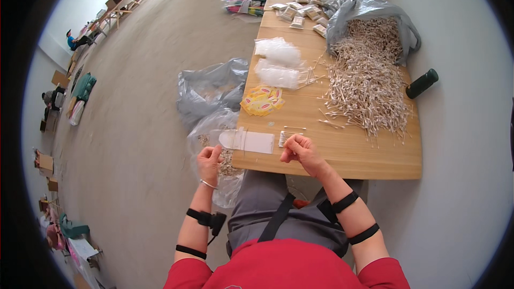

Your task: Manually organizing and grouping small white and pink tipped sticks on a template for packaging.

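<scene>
Pinching a small bunch of cotton swabs, right hand is closed around them at the near edge of the wooden table. Left hand is curled shut at the tail of a clear flat pouch; swab tips sit just beside the pouch's open end. Further out: big loose pile of swabs spilling from a grey bag, yellow label packets, stacks of clear bags, dark bottle at the right edge.
</scene>
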Available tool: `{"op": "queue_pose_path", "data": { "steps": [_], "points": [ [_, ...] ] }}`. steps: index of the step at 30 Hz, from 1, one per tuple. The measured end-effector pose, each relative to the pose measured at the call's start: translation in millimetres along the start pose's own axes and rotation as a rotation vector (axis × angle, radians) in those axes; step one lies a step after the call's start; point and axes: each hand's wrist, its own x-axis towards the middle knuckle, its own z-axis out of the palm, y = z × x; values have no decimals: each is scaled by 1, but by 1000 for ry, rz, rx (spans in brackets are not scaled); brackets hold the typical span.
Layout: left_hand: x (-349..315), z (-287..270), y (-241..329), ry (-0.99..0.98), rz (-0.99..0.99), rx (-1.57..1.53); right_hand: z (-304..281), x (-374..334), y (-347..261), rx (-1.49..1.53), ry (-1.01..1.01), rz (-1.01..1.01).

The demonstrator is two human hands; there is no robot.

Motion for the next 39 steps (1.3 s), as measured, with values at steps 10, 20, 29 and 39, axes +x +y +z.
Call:
{"op": "queue_pose_path", "data": {
  "steps": [10,20,29,39],
  "points": [
    [-19,29,22,-43,115,406,22,11,7,-185,-26,21],
    [-29,133,23,-398,-3,31,27,-7,-4,-161,-35,-57],
    [-32,132,24,-337,-86,-45,25,-7,-2,-164,-73,-27],
    [-30,136,24,-406,-131,-223,20,-11,-5,-30,-139,14]
  ]
}}
